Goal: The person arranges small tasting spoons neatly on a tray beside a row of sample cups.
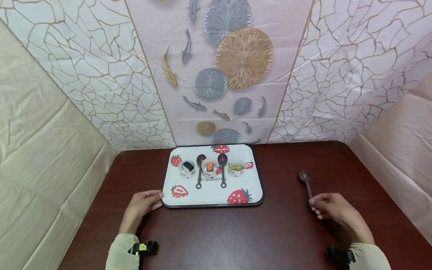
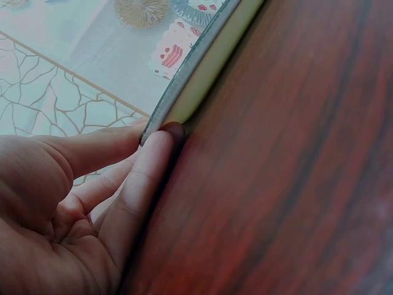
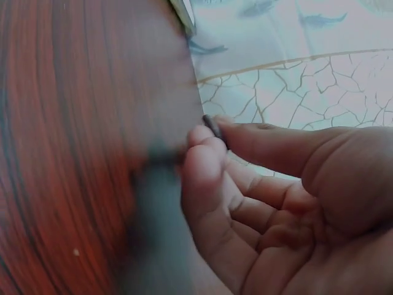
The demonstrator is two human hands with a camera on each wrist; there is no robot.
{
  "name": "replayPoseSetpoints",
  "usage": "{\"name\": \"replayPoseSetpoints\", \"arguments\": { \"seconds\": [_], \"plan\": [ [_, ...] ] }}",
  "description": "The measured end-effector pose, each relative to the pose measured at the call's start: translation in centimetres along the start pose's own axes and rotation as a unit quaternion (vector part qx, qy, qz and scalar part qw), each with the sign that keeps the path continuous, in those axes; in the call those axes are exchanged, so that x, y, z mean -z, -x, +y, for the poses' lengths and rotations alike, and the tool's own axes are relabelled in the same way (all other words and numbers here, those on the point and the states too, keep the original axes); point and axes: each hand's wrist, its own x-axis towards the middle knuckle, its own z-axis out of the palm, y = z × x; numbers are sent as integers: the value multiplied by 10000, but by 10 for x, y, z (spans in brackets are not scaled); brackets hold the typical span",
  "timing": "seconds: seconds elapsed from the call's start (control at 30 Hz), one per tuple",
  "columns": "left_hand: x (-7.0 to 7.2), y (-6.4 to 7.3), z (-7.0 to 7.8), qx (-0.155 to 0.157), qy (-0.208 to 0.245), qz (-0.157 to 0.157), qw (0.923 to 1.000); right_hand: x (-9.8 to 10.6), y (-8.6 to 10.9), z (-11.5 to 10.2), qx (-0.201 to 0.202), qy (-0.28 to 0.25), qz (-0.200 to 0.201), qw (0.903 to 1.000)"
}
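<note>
My left hand [image 1: 143,205] grips the near left edge of a white strawberry-print tray [image 1: 209,197], thumb on its rim and fingers at its side in the left wrist view. Over at the right, my right hand [image 1: 332,208] pinches the handle end of a brown spoon [image 1: 305,175], whose bowl points away from me. In the right wrist view only the handle's dark end [image 3: 214,126] shows between thumb and fingers. On the tray lie two more brown spoons, a left one [image 1: 199,175] and a right one [image 1: 223,174], among three small paper cups holding food pieces.
The left cup [image 1: 187,174] holds a black-and-white piece, the middle cup [image 1: 209,174] an orange-topped one, the right cup [image 1: 236,173] a yellow-green one. The tray's far edge lies near a patterned cloth backdrop [image 1: 222,112]. Beige fabric walls flank the dark wooden table [image 1: 236,236].
</note>
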Motion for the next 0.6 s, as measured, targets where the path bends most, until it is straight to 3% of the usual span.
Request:
{"name": "replayPoseSetpoints", "arguments": {
  "seconds": [0.37, 0.6],
  "plan": [
    [1, 1, -1, 28, -3, 44, 10000, -13, 1, -12, 290, -285, 545, 9977],
    [0, 1, 1, 0, 35, 5, 10000, -27, 9, -18, 585, -139, 896, 9942]
  ]
}}
